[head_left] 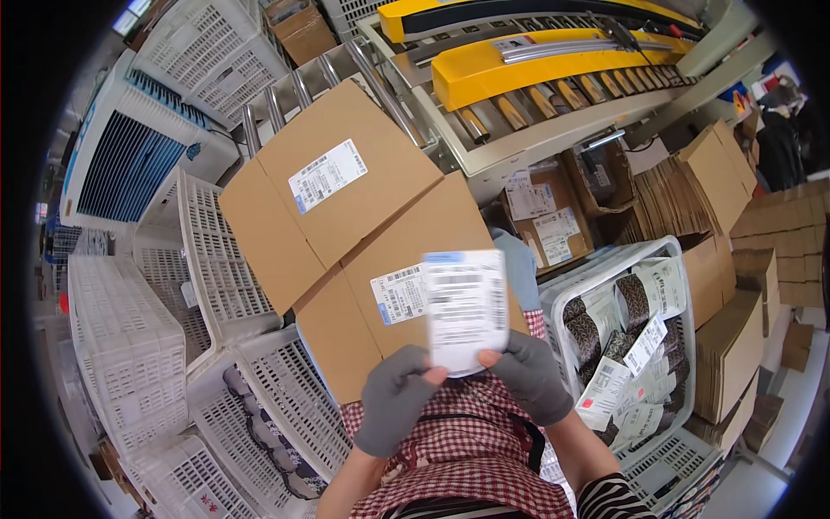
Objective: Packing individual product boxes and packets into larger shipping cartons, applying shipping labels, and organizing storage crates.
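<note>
A white shipping label with a blue strip along its top is held up in front of me by its lower edge. My left hand, in a grey glove with bare fingertips, pinches its lower left corner. The lower right side is gripped by my right hand, gloved the same way. Behind the label lies a flattened cardboard box, its panels spread out. One label is stuck on its far panel. Another label sits on the nearer panel, partly hidden by the one I hold.
At right, a white plastic basket holds several dark patterned packages. Stacked flat cartons stand beyond it. White crates fill the left, near an air cooler. A yellow roller machine spans the far side.
</note>
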The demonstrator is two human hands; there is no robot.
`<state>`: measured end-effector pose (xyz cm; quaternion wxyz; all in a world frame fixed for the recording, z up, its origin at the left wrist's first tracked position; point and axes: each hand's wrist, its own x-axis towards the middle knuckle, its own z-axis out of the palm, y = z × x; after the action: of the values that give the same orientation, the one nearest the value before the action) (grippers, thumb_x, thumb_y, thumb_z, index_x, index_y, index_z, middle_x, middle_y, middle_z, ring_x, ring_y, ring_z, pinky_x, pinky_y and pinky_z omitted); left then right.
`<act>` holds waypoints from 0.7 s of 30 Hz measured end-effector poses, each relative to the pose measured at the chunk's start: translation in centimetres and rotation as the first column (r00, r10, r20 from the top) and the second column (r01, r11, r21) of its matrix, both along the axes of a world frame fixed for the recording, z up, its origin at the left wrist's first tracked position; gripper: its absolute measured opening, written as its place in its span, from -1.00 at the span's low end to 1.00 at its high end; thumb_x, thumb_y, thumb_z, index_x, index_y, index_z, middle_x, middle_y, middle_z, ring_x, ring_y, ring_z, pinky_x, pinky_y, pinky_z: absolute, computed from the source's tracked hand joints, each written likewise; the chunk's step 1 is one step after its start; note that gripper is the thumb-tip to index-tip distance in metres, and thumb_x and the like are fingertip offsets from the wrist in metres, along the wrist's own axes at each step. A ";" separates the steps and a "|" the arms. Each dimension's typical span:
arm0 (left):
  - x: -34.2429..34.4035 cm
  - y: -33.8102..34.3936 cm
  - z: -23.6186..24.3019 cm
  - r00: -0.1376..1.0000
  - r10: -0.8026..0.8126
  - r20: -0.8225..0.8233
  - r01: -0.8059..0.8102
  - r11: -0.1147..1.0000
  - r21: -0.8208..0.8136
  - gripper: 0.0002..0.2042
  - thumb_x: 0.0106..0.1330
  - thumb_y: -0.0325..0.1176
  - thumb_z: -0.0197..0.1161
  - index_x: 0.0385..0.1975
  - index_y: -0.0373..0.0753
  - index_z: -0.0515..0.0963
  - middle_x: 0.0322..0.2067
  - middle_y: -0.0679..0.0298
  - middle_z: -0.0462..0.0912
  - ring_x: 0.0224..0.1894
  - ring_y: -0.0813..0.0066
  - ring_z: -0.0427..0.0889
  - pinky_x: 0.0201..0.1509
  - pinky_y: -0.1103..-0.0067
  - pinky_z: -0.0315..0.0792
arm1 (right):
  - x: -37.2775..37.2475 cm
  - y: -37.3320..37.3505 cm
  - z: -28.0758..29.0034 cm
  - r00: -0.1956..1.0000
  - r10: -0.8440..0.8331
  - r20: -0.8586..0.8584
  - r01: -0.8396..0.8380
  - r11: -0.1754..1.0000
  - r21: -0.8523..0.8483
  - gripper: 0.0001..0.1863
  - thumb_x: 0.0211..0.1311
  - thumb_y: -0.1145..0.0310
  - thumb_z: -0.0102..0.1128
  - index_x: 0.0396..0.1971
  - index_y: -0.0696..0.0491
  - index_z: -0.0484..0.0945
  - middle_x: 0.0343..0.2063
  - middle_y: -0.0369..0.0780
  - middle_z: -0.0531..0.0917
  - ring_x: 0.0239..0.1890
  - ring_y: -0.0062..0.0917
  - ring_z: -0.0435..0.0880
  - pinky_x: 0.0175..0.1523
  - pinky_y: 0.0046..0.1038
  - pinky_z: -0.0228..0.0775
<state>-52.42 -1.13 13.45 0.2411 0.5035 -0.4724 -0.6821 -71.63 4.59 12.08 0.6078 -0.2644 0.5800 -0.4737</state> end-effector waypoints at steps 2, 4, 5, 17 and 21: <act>2.7 0.0 -0.7 0.983 0.158 0.097 -0.157 0.987 -0.018 -0.92 0.18 -0.45 0.24 -0.44 -0.31 0.52 -0.50 0.44 0.45 -0.43 0.70 0.37 -0.36 0.71 0.26 | 0.3 -0.5 -0.4 0.944 -0.029 -0.330 0.004 0.997 -0.075 -0.79 0.16 0.39 0.12 -0.24 0.15 0.53 -0.32 -0.19 0.59 -0.27 -0.44 0.56 -0.14 -0.43 0.38; 6.3 0.1 -3.3 0.869 0.440 0.227 -0.387 0.889 -0.243 -0.90 0.19 -0.43 0.21 -0.50 -0.29 0.48 -0.52 0.46 0.40 -0.43 0.68 0.33 -0.35 0.69 0.22 | -0.7 -1.1 -2.9 0.710 -0.112 -0.695 -0.012 0.985 -0.172 -0.76 0.13 0.40 0.12 -0.21 0.16 0.52 -0.26 -0.16 0.58 -0.25 -0.35 0.55 -0.13 -0.36 0.38; 7.4 0.0 -4.1 0.812 0.556 0.177 -0.506 0.822 -0.260 -0.87 0.20 -0.41 0.20 -0.52 -0.28 0.45 -0.53 0.47 0.36 -0.44 0.68 0.28 -0.36 0.68 0.19 | -1.4 -1.2 -4.6 0.348 -0.218 -0.912 -0.057 0.966 -0.253 -0.72 0.10 0.41 0.11 -0.17 0.17 0.51 -0.21 -0.13 0.56 -0.22 -0.25 0.53 -0.13 -0.29 0.37; 13.7 1.4 -9.2 0.726 0.537 0.430 -0.322 0.818 -0.478 -0.81 0.15 -0.42 0.23 -0.62 -0.32 0.42 -0.58 0.43 0.36 -0.46 0.70 0.30 -0.38 0.66 0.19 | -2.9 -0.5 -6.7 0.575 -0.079 -0.814 -0.011 0.995 -0.103 -0.79 0.02 0.42 0.24 -0.29 0.11 0.60 -0.35 -0.16 0.60 -0.39 -0.42 0.59 -0.25 -0.47 0.40; 13.8 1.3 -5.2 0.714 0.540 0.446 -0.262 0.797 -0.544 -0.80 0.15 -0.41 0.22 -0.65 -0.31 0.40 -0.63 0.43 0.36 -0.49 0.70 0.31 -0.43 0.64 0.21 | -2.8 -0.7 -4.4 0.794 -0.319 -0.517 0.296 0.946 -0.129 -0.77 0.06 0.33 0.27 -0.27 0.09 0.58 -0.36 -0.23 0.61 -0.43 -0.60 0.52 -0.26 -0.56 0.38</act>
<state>-38.67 0.20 8.21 0.3389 0.7109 -0.5400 -0.2970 -74.47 3.92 7.70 0.3326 -0.2998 0.7504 -0.4861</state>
